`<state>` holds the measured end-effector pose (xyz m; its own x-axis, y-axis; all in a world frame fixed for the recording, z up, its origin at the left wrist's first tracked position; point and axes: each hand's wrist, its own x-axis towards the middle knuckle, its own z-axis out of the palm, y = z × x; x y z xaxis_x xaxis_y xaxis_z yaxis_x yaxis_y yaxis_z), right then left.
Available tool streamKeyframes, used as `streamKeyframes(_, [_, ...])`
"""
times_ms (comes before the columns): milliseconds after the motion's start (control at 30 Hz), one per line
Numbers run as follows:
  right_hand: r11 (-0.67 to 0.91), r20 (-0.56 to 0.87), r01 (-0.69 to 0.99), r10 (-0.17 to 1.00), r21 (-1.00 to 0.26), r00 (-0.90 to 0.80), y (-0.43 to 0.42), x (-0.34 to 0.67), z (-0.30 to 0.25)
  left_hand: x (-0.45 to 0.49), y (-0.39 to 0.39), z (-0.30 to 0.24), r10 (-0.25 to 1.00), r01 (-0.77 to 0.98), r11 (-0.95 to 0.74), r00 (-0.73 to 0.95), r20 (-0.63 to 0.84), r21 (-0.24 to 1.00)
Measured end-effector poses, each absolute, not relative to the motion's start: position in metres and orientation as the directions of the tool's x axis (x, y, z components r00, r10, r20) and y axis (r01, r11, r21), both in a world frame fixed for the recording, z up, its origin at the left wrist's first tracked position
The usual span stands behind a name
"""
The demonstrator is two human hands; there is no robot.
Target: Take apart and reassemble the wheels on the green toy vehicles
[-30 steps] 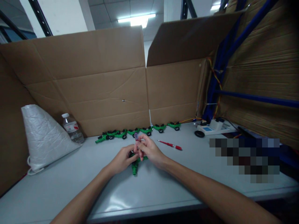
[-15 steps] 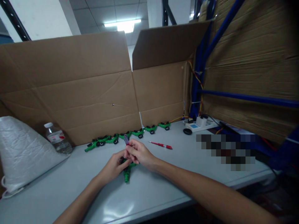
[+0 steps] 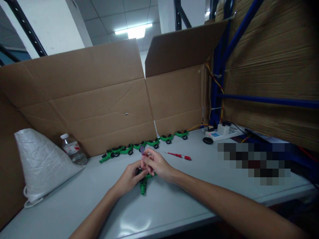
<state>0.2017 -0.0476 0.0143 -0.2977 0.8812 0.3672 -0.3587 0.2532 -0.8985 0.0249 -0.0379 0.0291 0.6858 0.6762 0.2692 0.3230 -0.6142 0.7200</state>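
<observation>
1. A person's left hand point(image 3: 129, 177) and right hand point(image 3: 156, 164) are meeting over the middle of a pale grey surface point(image 3: 174, 202).
2. The right hand's grip is pinching a small purple part point(image 3: 142, 150), which is standing upright just above the fingertips.
3. The left hand's grip is closing on a green toy piece point(image 3: 143, 186). The piece is resting on the surface beneath both hands, its narrow end pointing toward the person.
4. Behind the hands, a row of green toy cars point(image 3: 129, 150) with black wheels is lining the foot of a cardboard wall point(image 3: 99, 96).
5. A red pen point(image 3: 179, 156) is lying near the right hand.
6. Well to the left, a water bottle point(image 3: 72, 150) is standing just beside a crumpled white bag point(image 3: 42, 162).
</observation>
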Motion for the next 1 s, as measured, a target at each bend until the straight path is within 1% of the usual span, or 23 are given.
streamKeyframes(133, [0.316, 0.395, -0.298, 0.881, -0.901, -0.26, -0.048, 0.202, 0.011, 0.025, -0.038, 0.03, 0.661, 0.316, -0.637, 0.693, 0.288, 0.703])
streamKeyframes(300, [0.367, 0.419, -0.239, 0.879, -0.899, -0.227, -0.05, 0.2, 0.008, 0.019, -0.033, 0.028, 0.678, 0.362, -0.661, 0.664, 0.316, 0.657])
streamKeyframes(467, [0.351, 0.412, -0.261, 0.88, -0.899, -0.235, -0.048, 0.199, 0.005, 0.015, -0.03, 0.025, 0.687, 0.386, -0.676, 0.64, 0.345, 0.628])
streamKeyframes(600, [0.342, 0.396, -0.242, 0.889, -0.908, -0.23, -0.046, 0.201, 0.004, 0.015, -0.03, 0.025, 0.677, 0.385, -0.685, 0.65, 0.346, 0.618])
streamKeyframes(733, [0.383, 0.415, -0.168, 0.876, -0.908, -0.245, -0.047, 0.205, 0.005, 0.014, -0.029, 0.027, 0.668, 0.371, -0.686, 0.661, 0.341, 0.626])
streamKeyframes(900, [0.503, 0.499, -0.051, 0.831, -0.863, -0.244, -0.049, 0.209, 0.007, 0.011, -0.026, 0.029, 0.662, 0.354, -0.683, 0.67, 0.337, 0.639])
streamKeyframes(1000, [0.509, 0.501, -0.034, 0.83, -0.86, -0.245, -0.048, 0.21, 0.006, 0.011, -0.026, 0.03, 0.656, 0.358, -0.685, 0.681, 0.325, 0.634])
